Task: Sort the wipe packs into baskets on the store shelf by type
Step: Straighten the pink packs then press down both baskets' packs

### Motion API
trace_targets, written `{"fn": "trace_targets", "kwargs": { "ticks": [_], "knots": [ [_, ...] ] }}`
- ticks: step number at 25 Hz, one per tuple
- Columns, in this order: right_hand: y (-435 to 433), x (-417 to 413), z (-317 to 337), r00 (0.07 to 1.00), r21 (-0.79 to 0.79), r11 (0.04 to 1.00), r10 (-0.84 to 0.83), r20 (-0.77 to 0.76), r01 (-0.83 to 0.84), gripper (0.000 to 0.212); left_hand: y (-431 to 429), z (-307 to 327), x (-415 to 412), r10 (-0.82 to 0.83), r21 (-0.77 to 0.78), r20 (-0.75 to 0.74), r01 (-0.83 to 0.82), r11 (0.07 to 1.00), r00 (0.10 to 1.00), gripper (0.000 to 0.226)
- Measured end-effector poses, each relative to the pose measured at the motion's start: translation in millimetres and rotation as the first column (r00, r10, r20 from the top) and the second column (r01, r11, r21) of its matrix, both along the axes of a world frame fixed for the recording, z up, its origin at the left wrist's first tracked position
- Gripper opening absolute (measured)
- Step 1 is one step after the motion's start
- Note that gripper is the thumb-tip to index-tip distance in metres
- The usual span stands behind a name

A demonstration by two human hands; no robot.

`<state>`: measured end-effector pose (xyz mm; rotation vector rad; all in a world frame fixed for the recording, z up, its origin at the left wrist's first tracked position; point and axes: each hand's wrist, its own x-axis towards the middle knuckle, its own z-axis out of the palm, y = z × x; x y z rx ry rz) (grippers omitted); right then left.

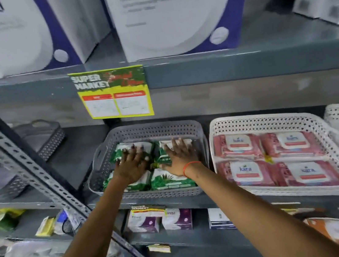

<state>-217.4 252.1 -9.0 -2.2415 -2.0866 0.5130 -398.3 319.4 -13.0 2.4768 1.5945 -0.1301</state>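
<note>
Two bare hands reach into a grey basket [108, 142] on the middle shelf [221, 71]. The basket has small holes all over its sides. Inside it lie green wipe packs [170, 180], each with white patches and leaf pictures on the front. They sit flat, side by side, in two rows.

The left hand [131, 167] rests flat on the packs at the back left, fingers spread wide, not closed around anything. The right hand [179, 155] lies flat on the packs at the back right, fingers spread too. A thin red band [189, 166] goes around the right wrist.

Just beside the grey basket, to the right, sits a white basket [251, 120] with the same small holes. It holds pink wipe packs [246, 171], four of them showing, each with a white label that reads "kara". They also lie flat in two rows.

A yellow and green paper sign [112, 93] hangs from the shelf edge above the grey basket. It says "SUPER MARKET". Big white boxes [168, 17] stand on the shelf above.
</note>
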Motion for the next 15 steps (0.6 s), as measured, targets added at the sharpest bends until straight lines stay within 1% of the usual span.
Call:
{"fn": "trace_targets", "kwargs": {
  "ticks": [1,2,5,7,9,11,12,13,15],
  "knots": [
    [2,0,-7,1.000,-0.027,1.000,-0.012,0.001,0.012,0.078,3,-5,-2,0.006,-0.006,0.026,-0.006,1.000,1.000,0.060],
    [3,-1,-11,1.000,-0.051,0.998,-0.025,0.001,0.025,0.077,5,-10,-2,0.008,-0.015,0.006,-0.008,1.000,1.000,0.060],
    [6,-4,-20,0.999,-0.044,0.998,-0.038,0.032,0.040,0.075,10,-21,-4,0.007,-0.020,-0.056,-0.009,1.000,0.998,0.061],
    [4,-6,-21,0.997,-0.026,0.999,-0.046,0.056,0.047,0.073,11,-20,-2,0.015,-0.033,-0.063,-0.018,0.999,0.998,0.061],
    [6,-6,-15,0.995,-0.059,0.996,-0.062,0.073,0.067,0.072,13,-14,0,0.028,-0.041,-0.097,-0.032,0.999,0.995,0.061],
    [-2,-10,-4,0.997,-0.102,0.994,-0.037,0.071,0.044,0.072,1,-5,6,0.039,-0.025,-0.165,-0.044,0.999,0.985,0.060],
    [-8,-11,4,0.997,-0.091,0.995,-0.027,0.065,0.033,0.072,-11,2,13,0.032,0.007,-0.167,-0.032,0.999,0.985,0.059],
    [-14,-10,13,0.998,-0.036,0.999,-0.026,0.053,0.028,0.070,-22,10,21,0.013,0.070,-0.135,-0.004,0.998,0.991,0.059],
    [-33,-8,38,0.998,0.048,0.999,0.011,0.064,-0.014,0.066,-52,35,42,-0.071,0.141,-0.031,0.074,0.987,0.997,0.056]
  ]
}}
